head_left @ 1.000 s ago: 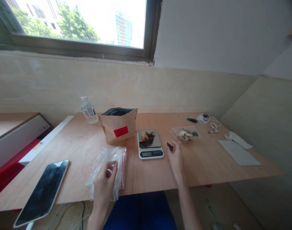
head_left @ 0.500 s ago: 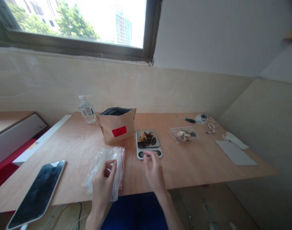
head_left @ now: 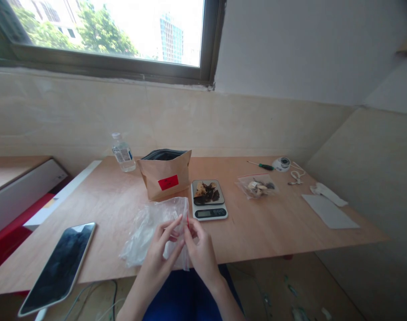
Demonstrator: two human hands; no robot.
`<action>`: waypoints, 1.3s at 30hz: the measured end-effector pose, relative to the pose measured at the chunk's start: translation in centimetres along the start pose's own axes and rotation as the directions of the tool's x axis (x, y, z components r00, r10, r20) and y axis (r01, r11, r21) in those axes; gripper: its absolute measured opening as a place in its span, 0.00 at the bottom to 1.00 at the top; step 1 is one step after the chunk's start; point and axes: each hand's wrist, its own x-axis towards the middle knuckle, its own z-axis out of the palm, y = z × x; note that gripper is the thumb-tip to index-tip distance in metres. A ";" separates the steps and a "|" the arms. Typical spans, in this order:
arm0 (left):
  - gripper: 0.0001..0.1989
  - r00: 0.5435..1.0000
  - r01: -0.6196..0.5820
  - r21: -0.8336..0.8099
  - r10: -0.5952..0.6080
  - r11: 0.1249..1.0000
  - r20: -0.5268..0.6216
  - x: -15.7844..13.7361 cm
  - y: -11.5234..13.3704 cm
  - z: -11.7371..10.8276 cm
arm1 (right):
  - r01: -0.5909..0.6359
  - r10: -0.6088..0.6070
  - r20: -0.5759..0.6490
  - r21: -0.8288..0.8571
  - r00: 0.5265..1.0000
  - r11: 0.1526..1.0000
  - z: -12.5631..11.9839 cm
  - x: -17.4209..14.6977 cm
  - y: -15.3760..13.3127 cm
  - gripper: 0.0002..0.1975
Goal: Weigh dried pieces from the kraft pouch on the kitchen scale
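My left hand (head_left: pixel 163 247) and my right hand (head_left: pixel 198 247) meet at the near table edge, both pinching a clear plastic zip bag (head_left: pixel 146 227) with a red strip, lifted off a small stack of such bags. Just beyond stands a small digital scale (head_left: pixel 210 213) with dark and pale dried pieces (head_left: pixel 206 191) on its platform. A brown paper pouch (head_left: pixel 165 176) with a red label stands open behind the bags. To the right lies a filled clear bag (head_left: pixel 257 186) of dried pieces.
A phone (head_left: pixel 58 267) lies face up at the near left. A water bottle (head_left: pixel 123 153) stands at the back left. A green screwdriver (head_left: pixel 261 166), a small round device (head_left: pixel 282 163), a white cord and a grey sheet (head_left: pixel 330 211) lie at the right.
My right hand has come back from beside the scale, leaving its dark piece on the platform, and joined my left hand on the plastic bag. The bag's edge is now lifted.
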 end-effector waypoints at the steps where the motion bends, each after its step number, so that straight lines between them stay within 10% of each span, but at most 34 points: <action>1: 0.22 1.000 -0.021 0.017 0.021 1.000 -0.010 0.0 -0.2 0.0 | 0.007 -0.007 0.010 -0.012 1.000 1.000 -0.1 -0.1 -0.1 0.13; 11: 0.08 0.975 -0.119 0.091 0.133 0.989 -0.177 -0.3 -1.4 -0.1 | 0.017 -0.003 0.109 -0.132 0.994 0.991 -0.5 -0.8 -1.4 0.15; 18: 0.09 0.916 -0.003 0.221 0.091 0.975 -0.391 -0.5 -1.6 -1.3 | -0.086 0.075 -0.124 -0.088 0.989 0.992 -2.3 0.7 2.3 0.13; 25: 0.08 0.899 0.051 0.229 0.055 0.972 -0.434 -0.3 -1.3 -1.6 | -0.062 0.067 0.060 -0.092 0.996 0.994 -5.0 1.6 2.4 0.17; 29: 0.09 0.892 0.067 0.184 0.024 0.981 -0.452 -0.2 -1.3 -1.8 | -0.024 -0.011 -0.168 -0.203 0.986 0.979 -7.1 3.4 2.8 0.18; 39: 0.09 0.912 0.057 0.182 0.023 0.982 -0.409 -0.2 -1.3 -1.4 | 0.081 -0.320 -0.194 -0.730 0.928 0.678 -9.0 9.3 6.9 0.11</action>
